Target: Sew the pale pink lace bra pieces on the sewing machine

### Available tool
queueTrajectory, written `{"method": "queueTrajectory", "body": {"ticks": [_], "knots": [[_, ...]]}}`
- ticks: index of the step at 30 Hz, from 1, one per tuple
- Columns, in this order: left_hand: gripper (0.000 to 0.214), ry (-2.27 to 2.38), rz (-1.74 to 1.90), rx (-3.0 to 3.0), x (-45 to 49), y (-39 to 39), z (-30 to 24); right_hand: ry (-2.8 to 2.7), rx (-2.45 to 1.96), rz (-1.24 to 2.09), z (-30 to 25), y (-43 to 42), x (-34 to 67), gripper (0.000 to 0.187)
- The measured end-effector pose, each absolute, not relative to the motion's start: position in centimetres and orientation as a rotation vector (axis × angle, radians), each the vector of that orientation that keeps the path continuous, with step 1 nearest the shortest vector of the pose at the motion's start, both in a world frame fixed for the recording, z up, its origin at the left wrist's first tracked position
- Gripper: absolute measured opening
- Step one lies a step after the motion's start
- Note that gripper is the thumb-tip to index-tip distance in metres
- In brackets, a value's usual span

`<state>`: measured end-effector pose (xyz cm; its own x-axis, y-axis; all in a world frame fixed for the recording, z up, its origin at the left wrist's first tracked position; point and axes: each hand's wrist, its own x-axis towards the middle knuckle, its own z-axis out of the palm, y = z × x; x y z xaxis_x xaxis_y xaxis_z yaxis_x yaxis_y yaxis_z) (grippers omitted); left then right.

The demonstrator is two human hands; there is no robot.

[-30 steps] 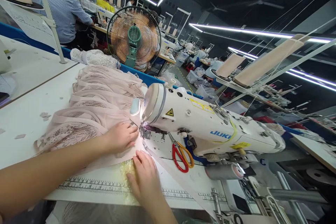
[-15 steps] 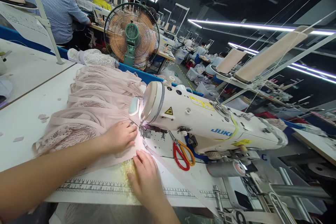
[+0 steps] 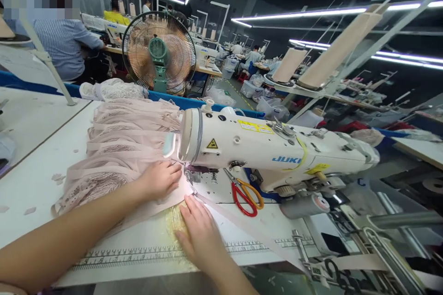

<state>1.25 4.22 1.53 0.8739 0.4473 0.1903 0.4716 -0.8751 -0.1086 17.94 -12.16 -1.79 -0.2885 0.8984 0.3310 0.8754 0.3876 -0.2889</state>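
My left hand (image 3: 162,179) rests on pale pink fabric (image 3: 138,168) just left of the sewing machine's needle area (image 3: 187,173). Its fingers are bent and pressed together on the cloth; the thumb is hidden. Nearer to me, my right hand (image 3: 200,226) lies with fingers stretched forward and thumb apart, fingertips at the fabric's front edge. Beneath its thumb side is a crinkled yellowish patch (image 3: 176,221) on the table. A narrow pink band (image 3: 242,226) runs from the needle area to a metal guide (image 3: 301,244) at lower right. The white sewing machine (image 3: 242,140) reaches in from the right.
Scissors (image 3: 246,198) with red and orange handles lie under the machine arm. Pink lace pieces (image 3: 121,124) are heaped behind my left hand. A ruler strip (image 3: 131,256) marks the front edge. Beyond stand a fan (image 3: 159,53), thread cones (image 3: 342,46) and a seated co-worker (image 3: 65,44).
The camera view has shifted, so the machine sits a little further left and the ceiling lights higher. Both hands stay at the fabric by the needle, nearly unmoved.
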Motion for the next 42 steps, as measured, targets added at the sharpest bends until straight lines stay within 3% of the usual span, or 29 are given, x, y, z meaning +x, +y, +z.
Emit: {"method": "queueTrajectory", "body": {"ticks": [7, 17, 36, 42], "knots": [[0.022, -0.435, -0.403, -2.975, 1.0, 3.2, 3.6, -2.156, -1.520, 0.102, -1.3, -11.9, 17.9, 0.045], [0.027, -0.133, -0.392, -2.924, -0.2, 0.5, 2.9, -2.092, -1.535, 0.194, -1.2, -11.8, 18.2, 0.046], [0.036, -0.280, -0.258, -2.864, -0.9, 4.6, 2.4, -2.053, -1.526, 0.272, -1.0, -11.6, 18.4, 0.039], [0.036, -0.712, -0.046, -2.756, -1.7, 1.3, 5.4, -2.037, -1.518, 0.283, -1.0, -11.7, 18.5, 0.036]]}}
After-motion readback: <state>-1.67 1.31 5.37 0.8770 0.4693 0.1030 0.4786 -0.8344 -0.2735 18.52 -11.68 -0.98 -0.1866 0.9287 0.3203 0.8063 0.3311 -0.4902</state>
